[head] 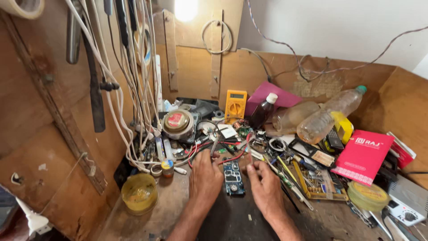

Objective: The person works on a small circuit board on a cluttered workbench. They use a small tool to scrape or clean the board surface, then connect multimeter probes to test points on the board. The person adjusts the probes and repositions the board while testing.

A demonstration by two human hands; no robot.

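While both hands (206, 176) (266, 186) flank the blue circuit board (233, 177), each grip's state is unclear.

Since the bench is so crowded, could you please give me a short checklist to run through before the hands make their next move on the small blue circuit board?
1. Board position: the blue circuit board lies flat on the bench between both hands. Ok.
2. Left hand: rests beside the board's left edge, fingers near the red wires. Whether it grips anything: cannot tell.
3. Right hand: fingertips pinched together right of the board; what they hold: cannot tell.
4. Space around the board: tools and loose parts crowd its far side. Not ok.
5. Yellow multimeter: upright at the back wall, apart from both hands. Ok.
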